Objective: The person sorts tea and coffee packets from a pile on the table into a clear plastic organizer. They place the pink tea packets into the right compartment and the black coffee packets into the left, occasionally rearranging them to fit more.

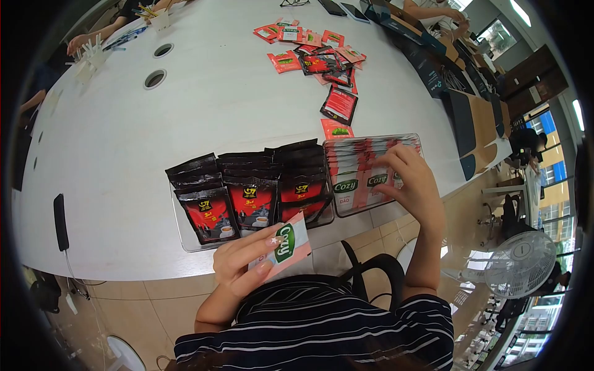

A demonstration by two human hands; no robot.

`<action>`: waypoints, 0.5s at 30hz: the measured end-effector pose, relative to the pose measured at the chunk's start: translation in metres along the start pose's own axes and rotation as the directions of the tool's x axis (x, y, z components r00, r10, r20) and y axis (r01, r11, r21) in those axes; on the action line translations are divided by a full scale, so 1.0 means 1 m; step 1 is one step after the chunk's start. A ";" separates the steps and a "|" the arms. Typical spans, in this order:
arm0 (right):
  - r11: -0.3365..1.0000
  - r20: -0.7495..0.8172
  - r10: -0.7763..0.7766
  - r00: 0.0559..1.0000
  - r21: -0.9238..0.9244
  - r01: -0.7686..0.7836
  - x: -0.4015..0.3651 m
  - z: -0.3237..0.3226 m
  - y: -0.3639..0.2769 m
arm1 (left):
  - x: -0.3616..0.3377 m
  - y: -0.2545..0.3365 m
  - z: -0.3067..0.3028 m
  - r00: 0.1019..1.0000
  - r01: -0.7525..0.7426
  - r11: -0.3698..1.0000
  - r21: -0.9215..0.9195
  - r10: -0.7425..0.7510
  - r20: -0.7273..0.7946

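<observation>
Now the left hand (pixel 246 260) clamps a Cozy sachet (pixel 291 247), five o'clock of the G7 packets (pixel 252 198); the right hand (pixel 382 176), thumb and fingers apart, is over the Cozy tray (pixel 348 215), three o'clock of those packets.

Head view, single wide-angle camera worn at head height, facing forward and steeply down over the tabletop (pixel 204 105). The wearer's striped shirt (pixel 309 334) fills the bottom centre, seen from above; the left hand (pixel 244 260) and right hand (pixel 408 182) lie at close range, near the tabletop's near edge. The tabletop's far part recedes toward the top of the frame. Straight lines bow outward, and a dark curved border closes the sides. At right, the room and standing fan (pixel 520 264) appear strongly tilted; tiled floor (pixel 142 309) shows below the near edge.
</observation>
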State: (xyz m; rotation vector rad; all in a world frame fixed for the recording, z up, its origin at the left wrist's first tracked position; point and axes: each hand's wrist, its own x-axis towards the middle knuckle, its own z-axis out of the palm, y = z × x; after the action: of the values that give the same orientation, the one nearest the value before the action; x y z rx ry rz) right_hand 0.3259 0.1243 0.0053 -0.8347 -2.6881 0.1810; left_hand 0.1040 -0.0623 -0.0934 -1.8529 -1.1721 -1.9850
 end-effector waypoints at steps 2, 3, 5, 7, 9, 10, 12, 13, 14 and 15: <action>0.999 -0.022 0.017 1.000 -0.030 -0.018 0.002 0.000 -0.002 | 0.002 0.000 -0.004 0.998 -0.010 1.000 0.006 0.009 0.068; 0.999 -0.033 0.027 0.999 -0.045 -0.028 0.002 0.000 -0.002 | 0.003 0.000 -0.006 0.995 -0.014 1.000 0.008 0.013 0.102; 0.998 -0.035 0.047 0.998 -0.035 -0.048 0.002 0.002 -0.001 | 0.008 0.001 -0.004 0.997 -0.008 1.000 -0.009 0.009 0.076; 0.998 -0.035 0.056 0.998 -0.035 -0.058 0.002 0.002 0.000 | 0.012 0.002 -0.003 0.997 -0.006 1.000 0.015 0.005 0.077; 0.997 -0.036 0.055 0.998 -0.043 -0.056 0.001 0.003 0.001 | 0.014 0.004 -0.005 0.995 -0.007 0.997 0.082 -0.002 0.105; 0.998 -0.041 0.054 0.998 -0.038 -0.056 0.001 0.003 0.001 | 0.015 0.005 -0.005 0.993 -0.022 0.991 0.130 0.006 0.118; 0.998 -0.047 0.050 0.998 -0.024 -0.051 0.000 0.004 0.001 | 0.014 0.008 -0.008 0.989 -0.049 0.972 0.230 0.015 0.147; 0.998 -0.038 0.062 0.997 -0.018 -0.063 0.000 0.005 0.001 | 0.013 0.010 -0.008 0.988 -0.054 0.964 0.261 0.014 0.151; 0.997 -0.029 0.074 0.997 -0.013 -0.074 -0.001 0.005 0.001 | 0.013 0.011 -0.008 0.988 -0.059 0.955 0.291 0.013 0.155; 0.996 -0.021 0.084 0.996 -0.008 -0.084 -0.001 0.005 0.001 | 0.014 0.011 -0.006 0.987 -0.065 0.945 0.322 0.014 0.159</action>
State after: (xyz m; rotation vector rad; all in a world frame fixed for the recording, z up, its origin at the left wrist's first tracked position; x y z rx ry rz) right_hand 0.3258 0.1240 0.0005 -0.9480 -2.6379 0.1786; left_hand 0.1029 -0.0686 -0.0759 -1.8622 -1.3961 -1.5333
